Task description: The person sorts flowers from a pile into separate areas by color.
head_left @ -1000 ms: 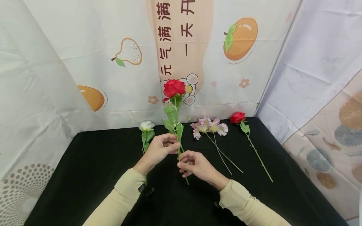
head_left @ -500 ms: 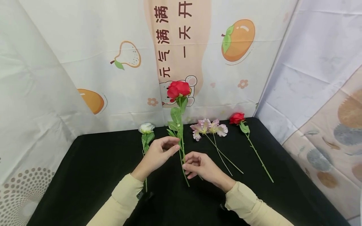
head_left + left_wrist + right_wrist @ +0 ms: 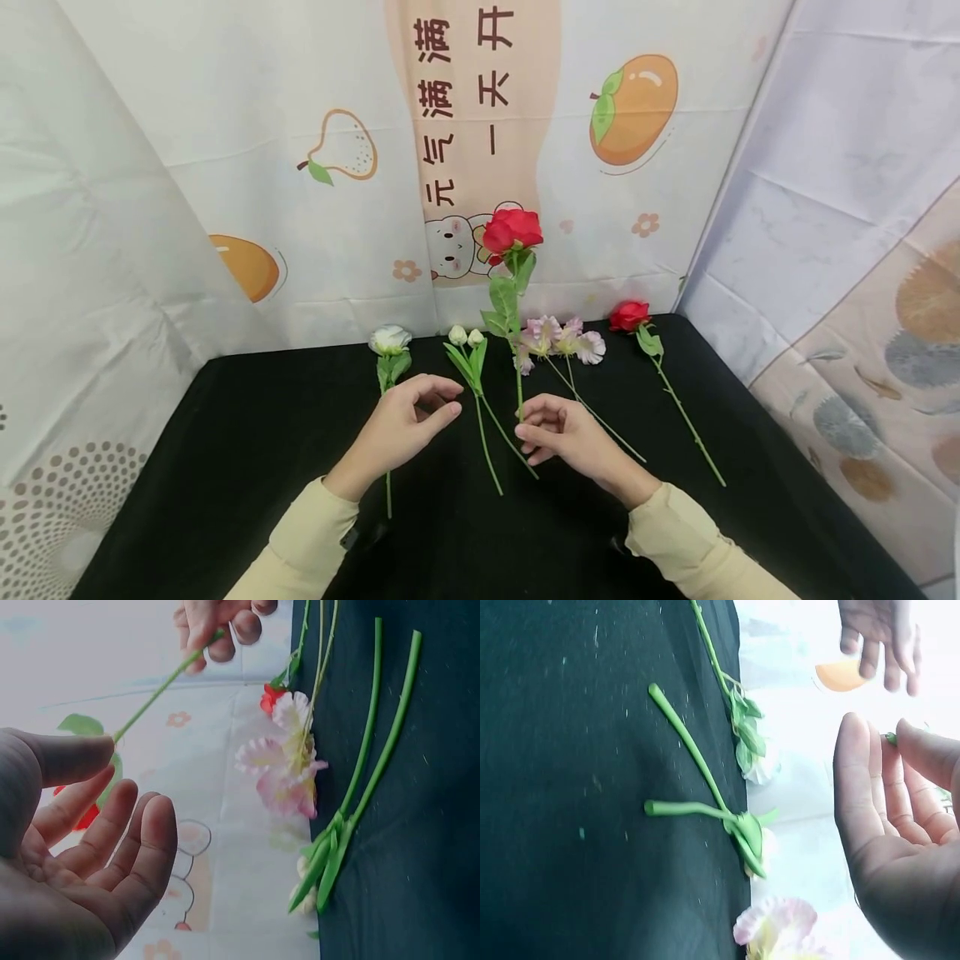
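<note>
In the head view my right hand [image 3: 573, 437] pinches the lower stem of a red rose [image 3: 513, 231], held upright with its bloom in front of the back cloth. The green stem end [image 3: 890, 739] shows between thumb and fingers in the right wrist view. My left hand [image 3: 401, 421] hovers to the left, holding nothing, its fingers loosely bent and apart from the rose. Between the hands, two white tulips [image 3: 477, 375] with green leaves lie on the black cloth, their stems crossing. The left wrist view shows the tulip stems [image 3: 390, 735] below the left hand.
A white rose [image 3: 389, 340] lies at the left, its stem partly behind my left hand. Two pale pink flowers [image 3: 591, 347] with crossed stems lie at the right, and another red rose [image 3: 630, 315] farther right. A printed white cloth [image 3: 262, 192] hangs behind the black tabletop [image 3: 270, 417].
My left hand has let go of the rose's stem and drawn back left. My right hand has carried the rose to the right, uncovering the white tulips.
</note>
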Demonstrator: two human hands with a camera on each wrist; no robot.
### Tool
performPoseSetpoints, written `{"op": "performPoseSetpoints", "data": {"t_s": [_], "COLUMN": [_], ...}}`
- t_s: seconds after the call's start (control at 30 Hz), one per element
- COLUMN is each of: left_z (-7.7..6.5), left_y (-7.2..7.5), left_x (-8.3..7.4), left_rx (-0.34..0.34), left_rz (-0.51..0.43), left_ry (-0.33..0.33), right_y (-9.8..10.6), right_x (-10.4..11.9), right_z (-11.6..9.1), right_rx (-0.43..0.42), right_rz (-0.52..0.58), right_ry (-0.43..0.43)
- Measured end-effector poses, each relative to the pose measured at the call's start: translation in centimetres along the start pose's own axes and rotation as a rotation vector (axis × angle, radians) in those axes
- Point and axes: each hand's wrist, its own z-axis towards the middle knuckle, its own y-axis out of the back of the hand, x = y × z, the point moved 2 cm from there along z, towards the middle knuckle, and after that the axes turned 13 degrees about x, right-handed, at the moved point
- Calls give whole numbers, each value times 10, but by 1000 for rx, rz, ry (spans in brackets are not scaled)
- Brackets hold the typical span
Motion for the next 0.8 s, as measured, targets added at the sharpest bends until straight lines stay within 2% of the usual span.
{"op": "performPoseSetpoints", "data": {"t_s": [0.27, 0.47, 0.8], "left_z": [-18, -31, -54], "left_y": [10, 14, 11], "left_x": [12, 25, 50], "left_rx": [-2, -21, -24], "left_rz": [54, 176, 305], "left_ry": [34, 46, 93], "right_y": [26, 50, 91], "right_x": [4, 2, -10], "right_z": [-16, -32, -66], "right_rx": [-46, -96, -221], "right_rz": [-48, -85, -112], "right_ry": [-47, -83, -136]}}
